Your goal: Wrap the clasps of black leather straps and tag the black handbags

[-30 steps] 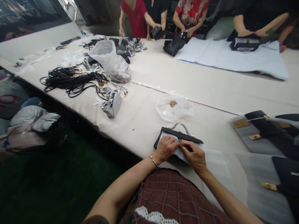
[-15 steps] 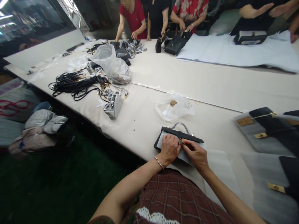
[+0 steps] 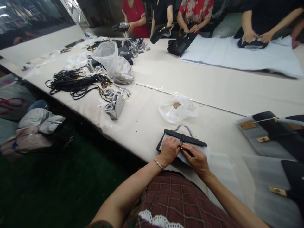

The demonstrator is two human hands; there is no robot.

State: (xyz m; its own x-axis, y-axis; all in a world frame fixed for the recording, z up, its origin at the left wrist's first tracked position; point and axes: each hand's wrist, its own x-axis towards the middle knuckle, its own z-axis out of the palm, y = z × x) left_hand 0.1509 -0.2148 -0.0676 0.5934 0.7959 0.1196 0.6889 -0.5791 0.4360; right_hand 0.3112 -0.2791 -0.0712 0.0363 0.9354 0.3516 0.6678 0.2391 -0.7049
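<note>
A black handbag lies in front of me on the table, a thin white sheet over its front. My left hand rests on that sheet with curled fingers, gripping the bag near its middle strap. Beside it, my right hand pinches at a small gold clasp at the strap's end. The fingertips of both hands nearly meet there and partly hide the clasp. Behind the bag, its wrapped handle arches up.
A clear plastic bag lies beyond the handbag. Leftward are a grey box, black straps and a larger plastic bag. Wrapped handbags lie at right. Several co-workers stand across the table handling bags.
My fingers have shifted slightly at the clasp, the right hand's lower and flatter. Across the table, one co-worker has lifted a black bag; another has put both hands on one.
</note>
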